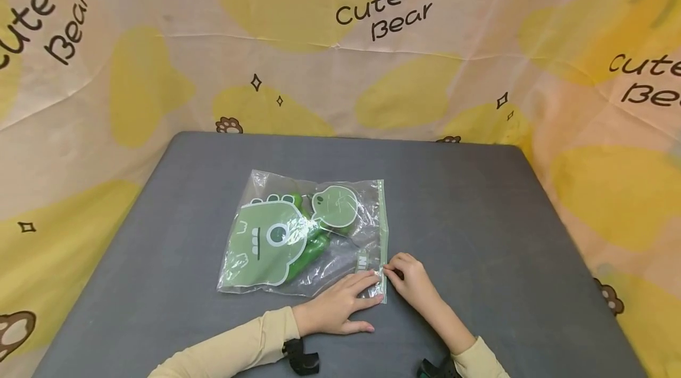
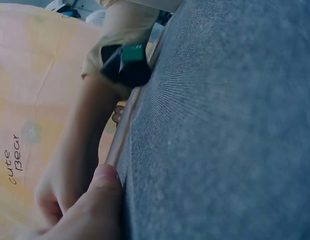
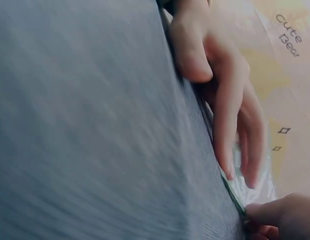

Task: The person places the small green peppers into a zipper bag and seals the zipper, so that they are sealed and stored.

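Observation:
A clear plastic bag [image 1: 266, 242] printed with a pale green cartoon dinosaur lies on the grey table. Glossy bright green things [image 1: 311, 255] show inside it; their kind is unclear. Along its right side runs a pale green closure strip [image 1: 382, 218]. With fingers spread, my left hand [image 1: 340, 304] rests on the bag's lower right corner, beside the strip. My right hand [image 1: 417, 286] pinches the strip's edge between thumb and fingertips. In the right wrist view the fingertips of that hand [image 3: 282, 217] meet the green strip. Only the left thumb side shows in the left wrist view.
The grey table [image 1: 505, 236] extends around the bag on all sides. Behind it hangs a yellow and cream cloth [image 1: 298, 23] with "Cute Bear" lettering. Black wrist bands [image 1: 302, 357] sit at both cuffs.

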A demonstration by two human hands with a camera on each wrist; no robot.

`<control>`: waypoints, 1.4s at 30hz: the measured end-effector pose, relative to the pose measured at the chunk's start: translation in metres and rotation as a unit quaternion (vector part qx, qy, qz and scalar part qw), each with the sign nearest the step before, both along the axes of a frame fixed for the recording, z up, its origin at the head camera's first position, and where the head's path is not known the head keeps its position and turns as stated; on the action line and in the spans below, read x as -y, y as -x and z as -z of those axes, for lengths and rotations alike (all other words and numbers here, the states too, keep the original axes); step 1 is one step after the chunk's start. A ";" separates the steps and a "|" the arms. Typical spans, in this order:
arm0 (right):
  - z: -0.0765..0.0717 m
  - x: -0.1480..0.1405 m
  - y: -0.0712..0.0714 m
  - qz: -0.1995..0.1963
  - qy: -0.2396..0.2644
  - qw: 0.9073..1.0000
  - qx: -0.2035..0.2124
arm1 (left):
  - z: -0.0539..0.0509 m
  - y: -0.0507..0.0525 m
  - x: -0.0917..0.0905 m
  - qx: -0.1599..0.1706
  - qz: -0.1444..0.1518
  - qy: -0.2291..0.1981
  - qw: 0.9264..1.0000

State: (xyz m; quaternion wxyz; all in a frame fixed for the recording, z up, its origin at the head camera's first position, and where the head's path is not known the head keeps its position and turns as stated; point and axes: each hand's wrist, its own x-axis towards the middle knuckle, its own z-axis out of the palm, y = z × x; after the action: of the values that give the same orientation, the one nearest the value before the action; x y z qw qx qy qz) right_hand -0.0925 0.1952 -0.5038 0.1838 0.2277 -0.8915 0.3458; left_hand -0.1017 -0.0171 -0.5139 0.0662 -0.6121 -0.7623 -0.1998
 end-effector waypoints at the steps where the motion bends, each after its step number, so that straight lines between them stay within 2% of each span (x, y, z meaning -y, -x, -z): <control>1: 0.000 -0.001 0.004 0.003 0.000 1.000 -0.001 | 0.000 0.000 0.000 0.008 0.000 -0.001 1.000; 11: 0.000 -0.007 0.048 0.022 0.000 1.000 -0.006 | -0.002 -0.002 -0.001 0.017 -0.017 0.024 0.999; 17: 0.004 -0.008 0.067 0.029 0.007 0.999 -0.023 | 0.000 -0.006 -0.003 0.026 -0.027 0.018 0.999; 24: 0.007 -0.009 0.089 0.055 0.019 0.998 -0.027 | 0.000 -0.008 -0.004 0.040 -0.037 0.017 0.998; 30: 0.006 -0.009 0.105 0.090 0.033 0.995 -0.010 | -0.001 -0.009 -0.006 0.045 -0.039 0.018 0.998; 36: 0.002 -0.005 0.121 0.118 0.055 0.991 -0.004 | -0.003 -0.008 -0.006 0.036 -0.044 0.015 0.998; 42: 0.002 0.001 0.133 0.150 0.093 0.983 0.058 | -0.002 -0.011 -0.002 0.034 -0.047 0.023 0.998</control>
State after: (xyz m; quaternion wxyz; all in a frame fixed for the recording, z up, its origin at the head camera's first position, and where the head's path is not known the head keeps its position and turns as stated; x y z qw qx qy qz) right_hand -0.2253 0.1944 -0.5055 0.2020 0.0526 -0.8888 0.4080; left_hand -0.0907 -0.0152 -0.5121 0.0356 -0.5694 -0.7966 -0.2000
